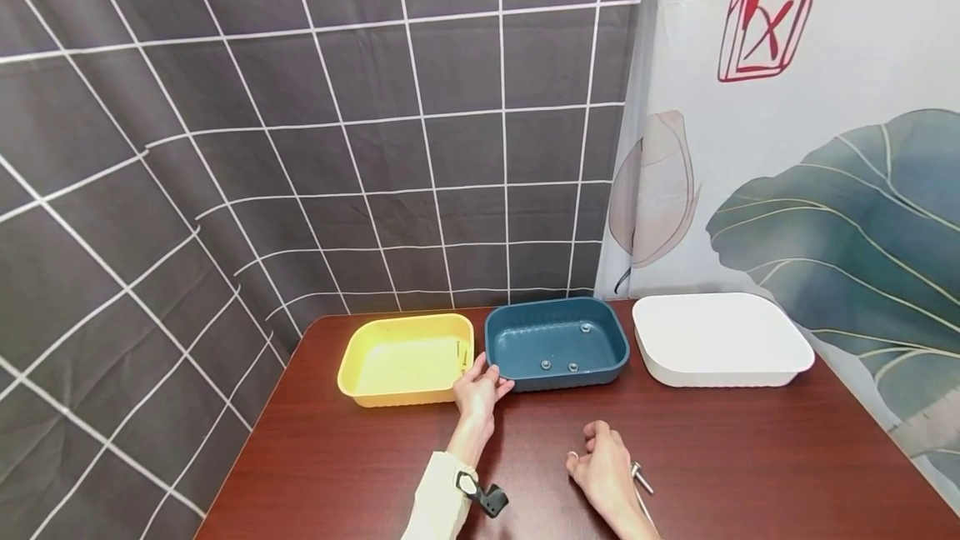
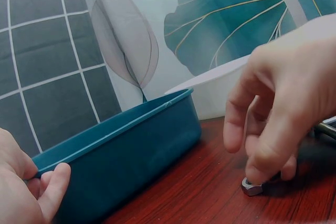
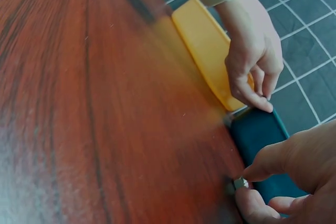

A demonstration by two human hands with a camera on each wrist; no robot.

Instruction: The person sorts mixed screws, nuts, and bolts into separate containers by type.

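Observation:
My left hand (image 1: pixel 477 394) grips the rim of a dark blue tray (image 1: pixel 517 383) at its near left corner, thumb and fingers on the edge. Three silvery hex nuts (image 1: pixel 586 327) lie inside that tray. Low over the tabletop, in front of the tray, my right hand (image 1: pixel 604 473) pinches another hex nut (image 3: pixel 240 183) between thumb and forefinger. The left wrist view shows this nut (image 2: pixel 252 187) under the right fingertips, at or just above the wood; I cannot tell whether it touches.
Left of the blue tray stands a yellow tray (image 1: pixel 367 397) with a few small screw-like pieces (image 1: pixel 461 352) at its right side. A white tray (image 1: pixel 723 340) is on the right. All rest on a reddish-brown table (image 1: pixel 360 473), with hanging cloth (image 1: pixel 360 157) behind.

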